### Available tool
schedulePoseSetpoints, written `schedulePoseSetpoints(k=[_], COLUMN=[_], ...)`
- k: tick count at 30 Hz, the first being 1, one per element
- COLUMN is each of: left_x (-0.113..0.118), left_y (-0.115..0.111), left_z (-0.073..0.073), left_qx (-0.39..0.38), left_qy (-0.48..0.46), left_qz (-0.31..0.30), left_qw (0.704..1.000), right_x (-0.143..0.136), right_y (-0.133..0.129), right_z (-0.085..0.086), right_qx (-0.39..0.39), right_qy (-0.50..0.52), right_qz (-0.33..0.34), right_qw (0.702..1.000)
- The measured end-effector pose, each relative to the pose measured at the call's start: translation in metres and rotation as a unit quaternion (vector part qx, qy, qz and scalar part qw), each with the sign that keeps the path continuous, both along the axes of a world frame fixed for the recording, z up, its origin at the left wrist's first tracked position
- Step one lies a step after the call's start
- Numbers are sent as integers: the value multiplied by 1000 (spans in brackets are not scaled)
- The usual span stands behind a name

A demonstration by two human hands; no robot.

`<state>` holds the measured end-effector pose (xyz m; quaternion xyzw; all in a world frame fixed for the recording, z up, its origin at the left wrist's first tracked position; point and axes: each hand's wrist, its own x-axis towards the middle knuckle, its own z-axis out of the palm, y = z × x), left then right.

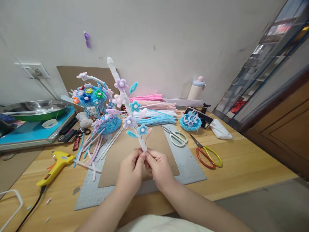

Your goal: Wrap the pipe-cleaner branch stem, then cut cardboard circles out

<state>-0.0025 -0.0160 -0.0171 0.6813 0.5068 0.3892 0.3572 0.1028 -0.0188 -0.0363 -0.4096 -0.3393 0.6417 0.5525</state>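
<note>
Flower-studded white stem stands over the centre, leaning left. Left hand and right hand: fingertips drawn narrow, both pinching its lower end. Below: brown cardboard on grey cutting mat, wooden table; pale wall at far side. Near left, yellow glue gun; right, red-and-yellow-handled scissors. Stem partly blocks view of far pipe-cleaner bundles.

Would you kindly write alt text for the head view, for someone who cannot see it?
A left hand and right hand hold a leaning white stem with pastel flowers above cardboard on a table. A yellow glue gun lies to the left, red-and-yellow scissors to the right, and pipe cleaners behind.
</note>
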Motion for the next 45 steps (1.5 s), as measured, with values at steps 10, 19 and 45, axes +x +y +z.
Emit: schedulePoseSetpoints(k=[10, 19, 45], left_x=[-34, -92, -146], left_y=[4, -4, 8], left_z=[13, 20, 11], left_qx=[-99, -72, -81], left_qy=[-133, 1, 89], left_qz=[74, 12, 8], left_qw=[983, 997, 993], right_x=[-26, -72, -89], right_y=[1, -13, 15], right_z=[9, -12, -17], right_qx=[58, 102, 6], right_qy=[26, 65, -229], right_qz=[81, 197, 281], right_qw=[995, 973, 932])
